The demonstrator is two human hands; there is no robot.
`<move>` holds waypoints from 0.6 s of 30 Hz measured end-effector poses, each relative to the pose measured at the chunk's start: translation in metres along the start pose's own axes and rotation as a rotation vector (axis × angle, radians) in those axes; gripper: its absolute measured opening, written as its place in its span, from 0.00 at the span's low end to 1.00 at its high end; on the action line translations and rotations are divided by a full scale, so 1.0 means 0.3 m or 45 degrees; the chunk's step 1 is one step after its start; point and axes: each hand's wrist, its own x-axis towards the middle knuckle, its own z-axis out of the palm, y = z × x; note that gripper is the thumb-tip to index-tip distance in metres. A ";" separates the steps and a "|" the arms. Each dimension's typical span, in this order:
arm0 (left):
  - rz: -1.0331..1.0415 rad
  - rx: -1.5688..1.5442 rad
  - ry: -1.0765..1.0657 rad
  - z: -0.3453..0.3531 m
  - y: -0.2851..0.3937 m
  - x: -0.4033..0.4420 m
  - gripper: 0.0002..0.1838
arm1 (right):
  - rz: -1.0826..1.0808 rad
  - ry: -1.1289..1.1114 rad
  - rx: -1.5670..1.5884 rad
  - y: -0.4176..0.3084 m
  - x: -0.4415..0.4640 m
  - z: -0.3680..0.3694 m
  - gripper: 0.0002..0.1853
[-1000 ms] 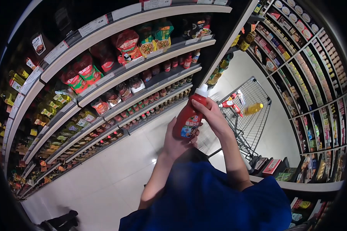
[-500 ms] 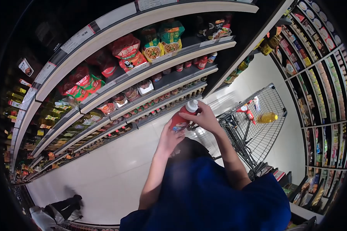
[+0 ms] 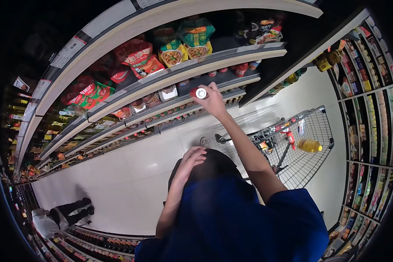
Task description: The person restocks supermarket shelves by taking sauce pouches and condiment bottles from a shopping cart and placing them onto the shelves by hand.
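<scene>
My right hand (image 3: 213,101) is stretched out toward the shelf, fingers wrapped round a red squeeze bottle (image 3: 194,92) with a white cap. The cap faces up at me, so most of the bottle's body is hidden. Behind the bottle runs a lower shelf (image 3: 231,80) with small red jars and bottles on it. My left hand (image 3: 191,162) hangs in front of my body, holding nothing, its fingers slightly bent and apart.
A wire shopping cart (image 3: 288,168) stands at my right, with a yellow oil bottle (image 3: 309,145) and a red bottle (image 3: 291,140) inside. Red and green sauce pouches (image 3: 196,39) fill an upper shelf. Another person (image 3: 65,214) stands at the lower left. More stocked shelves (image 3: 367,118) line the right.
My right hand has carried the bottle forward to the shelf and tipped its cap toward me. My left hand has let go of the bottle and drawn back toward my body.
</scene>
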 end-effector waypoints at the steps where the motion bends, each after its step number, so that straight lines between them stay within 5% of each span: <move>1: -0.004 0.038 0.000 0.000 -0.001 0.007 0.15 | -0.011 0.021 -0.010 0.024 0.024 0.030 0.25; 18: 0.025 0.118 0.086 -0.012 0.023 0.025 0.16 | 0.325 -0.428 -0.133 0.142 0.279 0.245 0.37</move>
